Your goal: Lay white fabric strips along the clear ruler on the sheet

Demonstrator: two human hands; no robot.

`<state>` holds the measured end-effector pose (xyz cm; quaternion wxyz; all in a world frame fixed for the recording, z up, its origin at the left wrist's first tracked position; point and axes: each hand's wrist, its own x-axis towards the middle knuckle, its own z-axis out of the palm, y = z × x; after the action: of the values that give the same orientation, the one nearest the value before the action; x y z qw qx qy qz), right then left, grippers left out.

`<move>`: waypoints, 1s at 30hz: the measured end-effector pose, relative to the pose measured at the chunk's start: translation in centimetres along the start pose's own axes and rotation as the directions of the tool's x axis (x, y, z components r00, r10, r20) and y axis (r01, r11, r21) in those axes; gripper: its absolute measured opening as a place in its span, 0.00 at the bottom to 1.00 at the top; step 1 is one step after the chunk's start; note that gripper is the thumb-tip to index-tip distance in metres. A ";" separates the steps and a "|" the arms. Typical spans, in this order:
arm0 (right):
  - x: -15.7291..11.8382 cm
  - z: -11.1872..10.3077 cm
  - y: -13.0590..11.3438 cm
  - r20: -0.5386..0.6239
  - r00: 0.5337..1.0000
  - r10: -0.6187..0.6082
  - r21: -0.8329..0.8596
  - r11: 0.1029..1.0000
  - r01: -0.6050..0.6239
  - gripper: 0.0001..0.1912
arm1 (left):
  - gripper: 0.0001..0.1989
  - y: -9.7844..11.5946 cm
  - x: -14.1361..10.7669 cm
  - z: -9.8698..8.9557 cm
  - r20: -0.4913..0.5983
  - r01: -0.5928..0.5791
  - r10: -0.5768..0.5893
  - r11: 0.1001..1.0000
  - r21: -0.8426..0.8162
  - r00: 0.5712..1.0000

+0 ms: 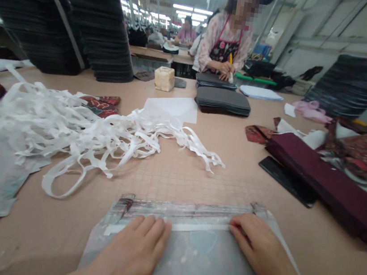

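A greyish-white fabric panel [193,265] lies flat before me, its upper edge folded and showing dark stitching threads. Along that edge runs a narrow white tape strip [200,227]. My left hand [137,248] rests flat, palm down, on the panel, fingers together across the strip. At the strip's right part, my right hand [259,244] has its thumb and forefinger pinched together on the tape; the tape's far end is hidden beneath the fingers. Beyond the panel, to the left, is a tangled heap of white tape strips [103,131].
A dark phone [286,180] and a folded maroon cloth [326,183] lie at right. Further back are a stack of dark grey panels [223,101], white paper [173,109] and a pale block [164,78]. Tall dark stacks [91,17] stand left. A co-worker [228,39] stands opposite.
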<state>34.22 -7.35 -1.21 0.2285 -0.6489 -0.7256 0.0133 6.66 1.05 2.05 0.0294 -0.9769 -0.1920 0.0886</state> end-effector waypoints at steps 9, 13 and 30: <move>-0.4 -1.2 1.1 0.066 0.982 0.179 0.020 0.983 -0.181 0.05 | 0.18 2.4 5.6 -0.4 0.008 -0.172 0.173 0.983 -0.067 0.985; -1.3 -2.8 3.1 0.092 0.922 0.375 0.149 0.911 -0.385 0.05 | 0.21 2.2 5.2 -0.1 -0.033 -0.154 0.152 0.987 -0.049 0.988; -0.8 -3.3 3.5 0.068 0.893 0.444 0.065 0.891 -0.448 0.09 | 0.26 2.4 5.7 0.8 -0.098 -0.119 0.113 0.992 -0.051 0.989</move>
<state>38.73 -8.46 0.40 0.2259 -0.7880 -0.5618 0.1108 12.58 1.04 0.15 0.0056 -0.9900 -0.1357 0.0379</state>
